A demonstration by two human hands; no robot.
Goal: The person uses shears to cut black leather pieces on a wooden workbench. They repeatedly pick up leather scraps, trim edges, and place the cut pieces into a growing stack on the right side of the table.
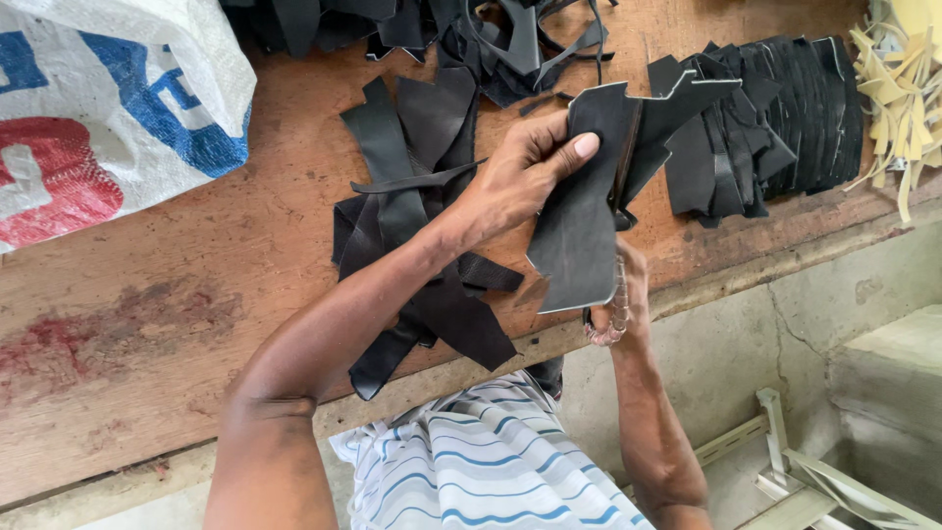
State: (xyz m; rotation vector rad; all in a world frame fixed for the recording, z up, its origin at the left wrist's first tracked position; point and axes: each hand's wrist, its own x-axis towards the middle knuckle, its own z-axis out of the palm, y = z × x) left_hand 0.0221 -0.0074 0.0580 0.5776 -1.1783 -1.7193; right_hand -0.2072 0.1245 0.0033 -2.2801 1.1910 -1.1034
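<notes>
My left hand (520, 177) grips the upper part of a black leather cut piece (579, 236), thumb pressed on its face. Behind that piece, my right hand (628, 285) holds it from below together with a thin stack of similar pieces, and is mostly hidden; a beaded bracelet shows at the wrist. The held pieces hover over the front edge of a worn wooden table (196, 285). A loose heap of black leather scraps (412, 196) lies on the table just left of my hands.
A fanned row of cut black pieces (775, 118) lies at the right. Pale yellow strips (903, 88) sit at the far right, a white woven sack (108, 108) at the left, more black scraps (471, 29) at the back. Below are concrete floor and a metal frame (795, 471).
</notes>
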